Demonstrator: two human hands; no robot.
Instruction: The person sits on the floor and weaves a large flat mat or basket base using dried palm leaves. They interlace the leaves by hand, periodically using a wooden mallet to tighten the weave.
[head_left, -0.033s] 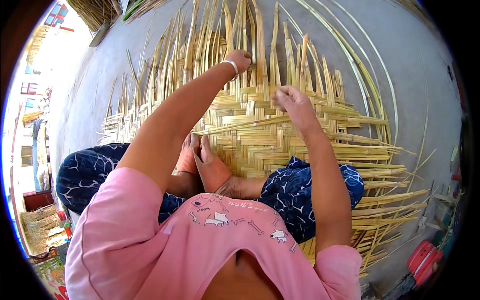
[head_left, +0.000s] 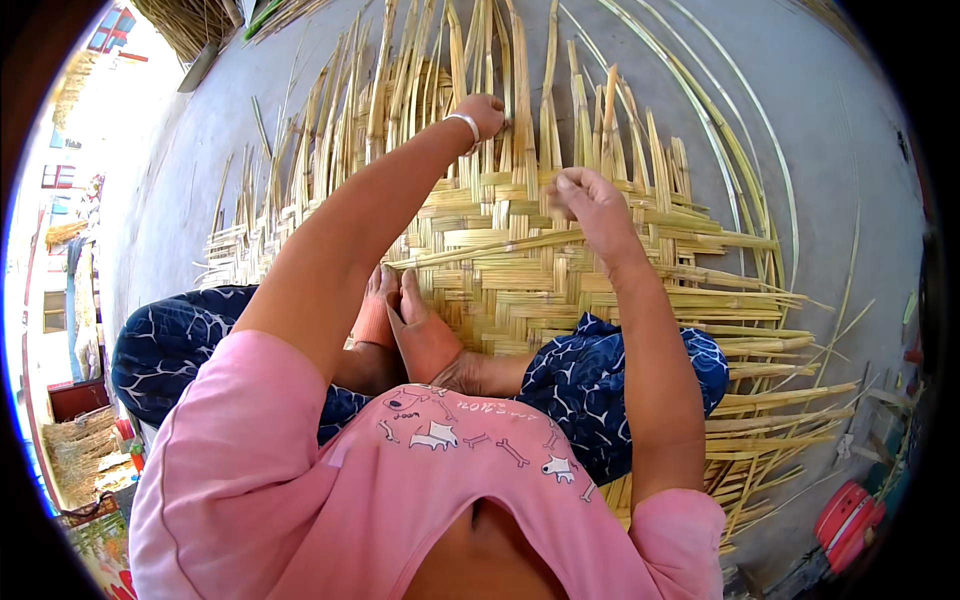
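A half-woven mat (head_left: 500, 275) of flat, yellow split-cane strips lies on the floor before me. My left hand (head_left: 485, 115), with a pale bangle at its wrist, is closed at the row of loose upright strips (head_left: 521, 95) on the mat's far side. One cane strip runs down into its fingers, though the back of the hand hides the grip. Over the woven part, to the right, my right hand (head_left: 597, 210) has its fingers curled together. Its fingertips are blurred, and what they hold, if anything, cannot be made out. A long strip (head_left: 500, 248) crosses the weave below both hands.
My feet in orange-brown footwear (head_left: 425, 340) rest on the mat's near edge. Loose strip ends (head_left: 770, 405) fan out on the right. Long thin strips (head_left: 745, 130) curve over the grey floor (head_left: 820, 160). A red round object (head_left: 848, 520) is at the lower right.
My right hand has shifted very slightly to the right. My left hand stays at almost the same spot, and the mat looks the same.
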